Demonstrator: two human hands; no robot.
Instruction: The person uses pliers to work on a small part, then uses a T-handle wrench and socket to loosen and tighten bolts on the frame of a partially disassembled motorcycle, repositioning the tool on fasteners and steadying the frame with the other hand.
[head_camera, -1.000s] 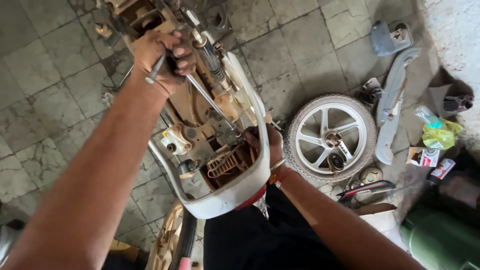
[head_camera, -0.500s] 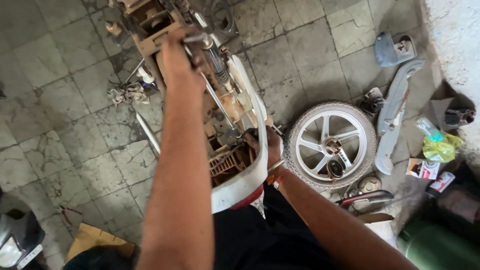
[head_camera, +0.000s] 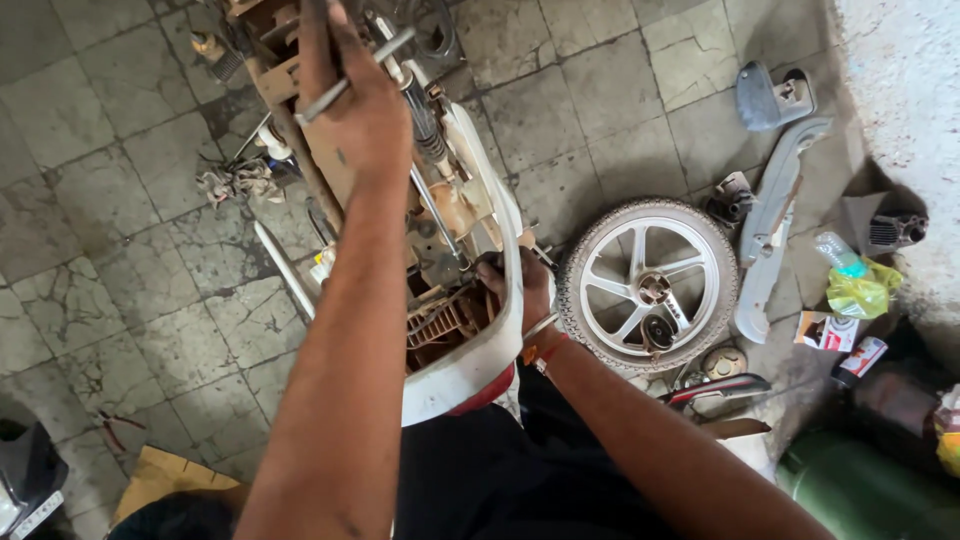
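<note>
On a floor of cracked grey stone tiles (head_camera: 120, 130), a stripped scooter frame (head_camera: 440, 200) lies with its white rear body panel (head_camera: 478, 355) nearest the camera. A rough pale wall (head_camera: 900, 90) borders the floor at the right.

Left hand (head_camera: 355, 115): extended forward over the frame, fingers closed around a slim metal bar tool (head_camera: 350, 75) that crosses the palm. Right hand (head_camera: 515, 285): lower down, fingers curled over the inner edge of the white panel, next to the exposed engine fins (head_camera: 440, 320). Whether it clamps anything further inside cannot be told. A bracelet sits at the right wrist.

Just right of the frame, a detached wheel (head_camera: 648, 285) with white spokes lies flat on the tiles. Grey plastic fairing pieces (head_camera: 775, 215) lie beyond it, near the wall.

Containers: a yellow plastic bag (head_camera: 858, 290) rests by the wall with a clear bottle lying against it; its contents are not visible. A small printed carton (head_camera: 825, 328) lies beside it. A green cylindrical vessel (head_camera: 860, 490) occupies the lower right corner. A crumpled rag (head_camera: 235, 182) lies left of the frame.
</note>
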